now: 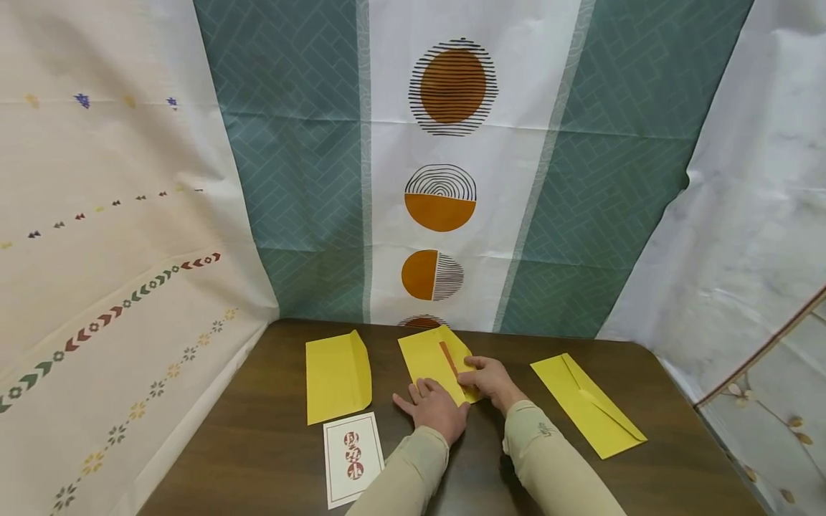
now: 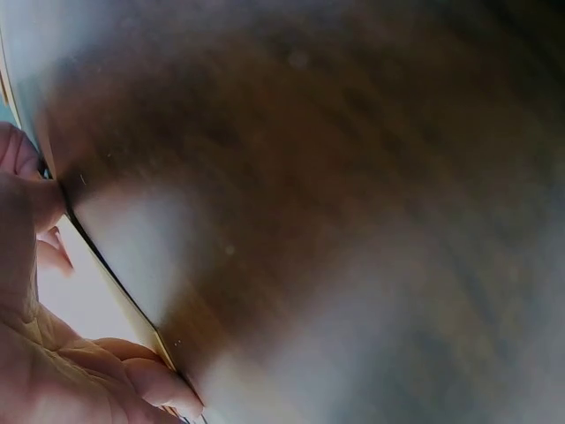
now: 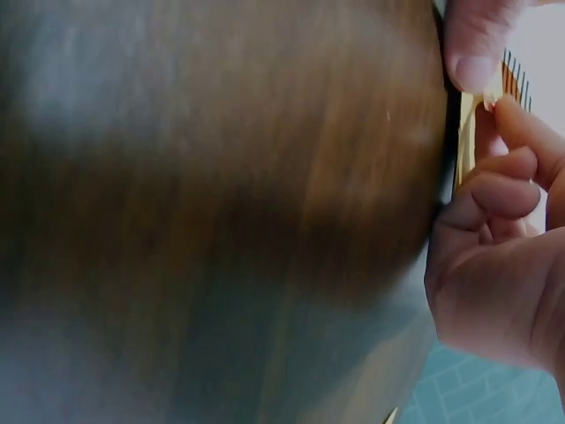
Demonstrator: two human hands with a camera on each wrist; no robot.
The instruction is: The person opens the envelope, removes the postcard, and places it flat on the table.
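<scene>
A yellow envelope lies at the middle of the table, with its flap turned to the right. Along the flap fold shows a narrow orange-red strip. My left hand rests on the envelope's lower left with its fingers spread; in the left wrist view the left hand lies along the paper's edge. At the lower end of the strip, my right hand pinches it with curled fingers. The right wrist view has the right hand close beside the left thumb at the envelope's edge.
To the left lies another yellow envelope with its flap toward the right. A white card with red round prints is below it, partly behind the left sleeve. A third yellow envelope lies slanted at the right. Patterned cloths hang around the dark wooden table.
</scene>
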